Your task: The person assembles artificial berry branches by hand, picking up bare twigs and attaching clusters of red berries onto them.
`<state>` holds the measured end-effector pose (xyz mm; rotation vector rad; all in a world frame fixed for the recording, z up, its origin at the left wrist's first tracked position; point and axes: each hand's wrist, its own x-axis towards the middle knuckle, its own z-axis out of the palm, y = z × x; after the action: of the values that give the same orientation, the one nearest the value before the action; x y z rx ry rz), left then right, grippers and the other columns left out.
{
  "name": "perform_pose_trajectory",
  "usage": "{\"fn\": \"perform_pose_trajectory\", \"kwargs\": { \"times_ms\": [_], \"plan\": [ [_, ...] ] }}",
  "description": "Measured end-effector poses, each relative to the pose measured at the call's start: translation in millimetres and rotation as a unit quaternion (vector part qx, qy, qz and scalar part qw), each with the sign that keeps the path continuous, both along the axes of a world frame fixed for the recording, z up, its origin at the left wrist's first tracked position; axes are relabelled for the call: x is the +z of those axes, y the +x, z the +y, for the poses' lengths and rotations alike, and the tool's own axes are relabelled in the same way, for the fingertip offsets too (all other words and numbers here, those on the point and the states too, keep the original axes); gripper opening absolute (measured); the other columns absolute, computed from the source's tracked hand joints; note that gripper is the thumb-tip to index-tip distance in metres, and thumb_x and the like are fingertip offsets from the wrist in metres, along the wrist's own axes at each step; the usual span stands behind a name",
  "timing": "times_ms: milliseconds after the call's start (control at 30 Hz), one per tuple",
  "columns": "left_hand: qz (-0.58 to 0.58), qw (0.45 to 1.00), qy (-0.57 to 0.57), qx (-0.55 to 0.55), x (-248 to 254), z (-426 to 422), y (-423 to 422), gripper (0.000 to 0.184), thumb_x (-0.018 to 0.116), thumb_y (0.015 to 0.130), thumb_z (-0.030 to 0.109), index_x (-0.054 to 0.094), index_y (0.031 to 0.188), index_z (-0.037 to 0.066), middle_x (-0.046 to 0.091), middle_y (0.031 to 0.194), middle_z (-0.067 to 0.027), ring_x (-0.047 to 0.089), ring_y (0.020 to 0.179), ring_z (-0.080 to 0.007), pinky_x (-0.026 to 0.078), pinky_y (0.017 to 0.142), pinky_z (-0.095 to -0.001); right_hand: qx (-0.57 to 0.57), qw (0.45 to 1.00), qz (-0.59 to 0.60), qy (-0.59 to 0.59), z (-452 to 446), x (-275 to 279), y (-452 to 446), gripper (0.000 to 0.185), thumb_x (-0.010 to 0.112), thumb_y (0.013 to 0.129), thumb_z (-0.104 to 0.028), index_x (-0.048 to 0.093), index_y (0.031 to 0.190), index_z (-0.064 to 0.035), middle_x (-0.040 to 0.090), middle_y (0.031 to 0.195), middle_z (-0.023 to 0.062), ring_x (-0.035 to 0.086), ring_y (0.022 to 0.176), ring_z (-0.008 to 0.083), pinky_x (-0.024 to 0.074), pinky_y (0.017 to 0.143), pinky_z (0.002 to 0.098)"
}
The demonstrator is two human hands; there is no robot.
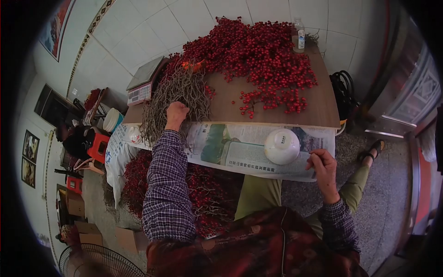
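Observation:
My left hand (176, 114) is closed at the lower part of a bundle of thin bare brown twigs (184, 90) on the wooden table (226, 101); what its fingers hold is too small to tell. My right hand (323, 171) is at the newspaper's right edge, with thumb and fingertips pressed together; anything between them is too small to make out. Left of it an upturned white bowl (282, 146) rests on the newspaper (221, 145). A large heap of red berry branches (258, 51) covers the back of the table.
A scale (140, 92) stands at the table's left, and a clear bottle (299, 39) at the back right. More berry branches (203, 194) lie below the table's front edge. A white sack (117, 157), red stools (98, 147) and a fan (97, 261) are at the left.

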<state>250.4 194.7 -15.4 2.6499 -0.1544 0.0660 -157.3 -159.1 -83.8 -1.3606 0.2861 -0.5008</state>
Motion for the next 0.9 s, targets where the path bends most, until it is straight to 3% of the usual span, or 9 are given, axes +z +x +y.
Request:
{"fn": "perform_pose_trajectory", "kwargs": {
  "times_ms": [100,267,400,467,700,733,767,800,900],
  "plan": [
    [-0.032,0.999,0.01,-0.031,8.3,-7.3,-9.5,0.02,0.074,0.076,0.018,0.068,0.08,-0.001,0.067,0.07,-0.0121,0.065,0.063,-0.023,0.052,0.063,-0.0354,0.0,1.0,-0.002,-0.003,0.6,-1.3,-0.7,0.011,0.054,0.096,-0.006,0.06,0.101,0.0016,0.063,0.082,0.0052,0.06,0.067,0.0098,0.0498,0.063,0.0234],
    [0.044,0.977,-0.204,-0.051,49.9,-25.8,-53.9,0.012,0.071,0.079,0.011,0.066,0.081,0.0,0.062,0.064,-0.0052,0.06,0.054,-0.0122,0.043,0.046,-0.0245,0.0,1.0,-0.003,-0.002,1.5,-1.9,-1.0,0.011,0.054,0.096,-0.006,0.06,0.101,0.0014,0.063,0.082,0.0053,0.06,0.067,0.0098,0.0499,0.063,0.0236],
    [0.104,0.947,-0.304,-0.031,29.8,-21.0,-73.2,0.011,0.07,0.081,0.009,0.064,0.087,0.002,0.063,0.068,-0.004,0.06,0.054,-0.0134,0.044,0.047,-0.0253,-0.004,1.0,0.002,-0.007,1.1,-1.0,0.6,0.011,0.054,0.096,-0.006,0.06,0.101,0.0011,0.063,0.082,0.0052,0.06,0.067,0.0096,0.0499,0.063,0.0235],
    [0.237,0.795,-0.558,-0.001,8.2,-16.8,-71.8,0.016,0.069,0.082,0.006,0.062,0.096,0.004,0.064,0.076,-0.0047,0.059,0.054,-0.0143,0.044,0.047,-0.0258,-0.003,1.0,0.004,-0.01,1.6,-1.4,-0.3,0.011,0.054,0.096,-0.006,0.06,0.101,0.0011,0.063,0.082,0.0052,0.06,0.067,0.0096,0.0499,0.064,0.0234],
    [0.286,0.761,-0.579,-0.057,-11.4,-4.4,-36.1,0.023,0.067,0.082,0.003,0.061,0.104,0.004,0.066,0.082,-0.0067,0.065,0.069,-0.02,0.051,0.058,-0.0338,-0.004,1.0,0.008,-0.007,1.9,-3.2,0.9,0.01,0.054,0.096,-0.006,0.061,0.1,0.0012,0.062,0.081,0.005,0.06,0.066,0.0098,0.0497,0.063,0.0234],
    [0.143,0.911,-0.382,-0.06,-17.1,-1.5,-26.5,0.026,0.066,0.08,0.003,0.061,0.106,0.003,0.067,0.084,-0.0093,0.065,0.073,-0.0238,0.052,0.063,-0.0359,-0.005,1.0,0.008,-0.005,1.4,-3.4,0.7,0.01,0.054,0.096,-0.006,0.061,0.1,0.0012,0.062,0.081,0.0049,0.06,0.066,0.0099,0.0495,0.063,0.0234],
    [-0.012,0.986,-0.154,-0.06,-16.1,-0.8,-25.5,0.029,0.065,0.079,0.003,0.061,0.108,0.003,0.067,0.086,-0.0119,0.066,0.076,-0.0276,0.053,0.068,-0.038,-0.007,1.0,0.011,-0.003,1.1,-3.9,0.2,0.01,0.054,0.096,-0.006,0.061,0.1,0.0012,0.062,0.081,0.0049,0.06,0.066,0.0099,0.0495,0.063,0.0234],
    [-0.142,0.987,0.004,-0.075,-14.1,5.0,-27.1,0.035,0.064,0.077,0.003,0.061,0.112,0.002,0.067,0.092,-0.0169,0.065,0.082,-0.0341,0.053,0.072,-0.0409,-0.006,1.0,0.007,-0.006,1.2,-4.2,0.3,0.01,0.054,0.096,-0.006,0.061,0.1,0.0012,0.062,0.081,0.0049,0.06,0.066,0.01,0.0495,0.063,0.0234],
    [-0.219,0.967,0.126,-0.011,-9.3,4.4,-43.1,0.03,0.064,0.079,0.006,0.062,0.109,0.004,0.065,0.097,-0.0163,0.063,0.09,-0.0359,0.052,0.074,-0.0441,-0.006,1.0,0.002,-0.012,2.3,-2.2,1.1,0.011,0.054,0.096,-0.006,0.061,0.1,0.0012,0.062,0.081,0.005,0.059,0.066,0.0101,0.0495,0.062,0.0234]
  ]
}}
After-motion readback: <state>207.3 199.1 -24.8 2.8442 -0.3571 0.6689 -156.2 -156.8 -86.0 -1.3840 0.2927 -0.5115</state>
